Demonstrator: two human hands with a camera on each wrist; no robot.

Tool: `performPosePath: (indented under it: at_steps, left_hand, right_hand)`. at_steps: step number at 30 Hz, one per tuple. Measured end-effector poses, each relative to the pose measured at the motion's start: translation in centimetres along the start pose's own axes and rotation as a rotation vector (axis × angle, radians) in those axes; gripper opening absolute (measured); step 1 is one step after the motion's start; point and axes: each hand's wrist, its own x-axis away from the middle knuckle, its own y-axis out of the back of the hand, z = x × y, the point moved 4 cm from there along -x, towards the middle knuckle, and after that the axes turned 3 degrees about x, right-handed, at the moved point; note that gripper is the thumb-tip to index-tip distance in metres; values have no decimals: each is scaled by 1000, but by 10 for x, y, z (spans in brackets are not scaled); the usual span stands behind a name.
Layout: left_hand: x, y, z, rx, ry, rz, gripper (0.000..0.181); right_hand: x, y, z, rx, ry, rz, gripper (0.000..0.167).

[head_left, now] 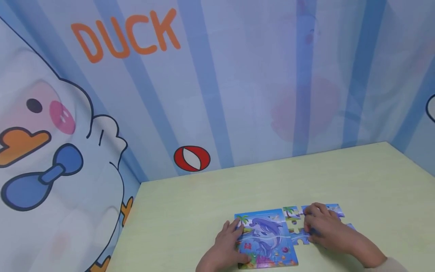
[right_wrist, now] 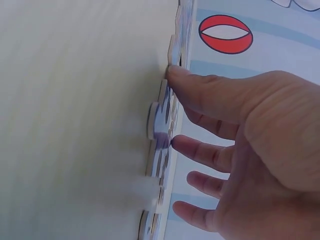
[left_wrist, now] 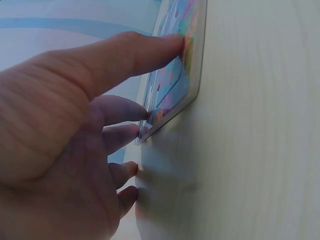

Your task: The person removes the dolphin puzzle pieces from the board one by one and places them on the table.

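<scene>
A dolphin picture puzzle (head_left: 266, 238) in a flat board lies on the table. My left hand (head_left: 224, 245) rests along its left side. In the left wrist view, the thumb (left_wrist: 167, 47) presses on the picture near the board's edge, and two fingertips touch its corner. Loose jigsaw pieces lie right of the board, among them a palm-tree piece (head_left: 290, 212) and a blue knobbed piece (head_left: 300, 237). Over these pieces is my right hand (head_left: 331, 228), fingers spread and bent downward. Its thumb (right_wrist: 200, 87) touches a piece's edge in the right wrist view. The hand partly hides the pieces beneath.
The pale wooden table (head_left: 190, 204) extends around the puzzle. Behind it hangs a striped blue-and-white cloth (head_left: 244, 94) with DUCK lettering (head_left: 125, 36) and a red ball print (head_left: 192, 158). A large printed duck (head_left: 61, 181) covers the cloth at left.
</scene>
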Motion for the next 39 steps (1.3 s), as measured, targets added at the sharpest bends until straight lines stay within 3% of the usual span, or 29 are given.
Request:
performPosePath:
  at_steps: [9,17,21,29,39]
  left_hand:
    - [5,3,-3,35,26,5,86]
    - [6,1,-3,34,0,-1,86]
    - [6,1,-2,31,-7,-3,86]
    - [7,2,-1,19,-28,-11,86]
    - [5,-4,-5,-41,-39,-78,87]
  right_hand:
    - [-1,1,3,12,18,-25,33]
    - [0,6,7,-11,-29,-28,31]
    - [-3,14,14,-32,-14,-60,27]
    - [-14,13,40,-95,47,-10,23]
    - [-23,-8,55,-20,18,81,32]
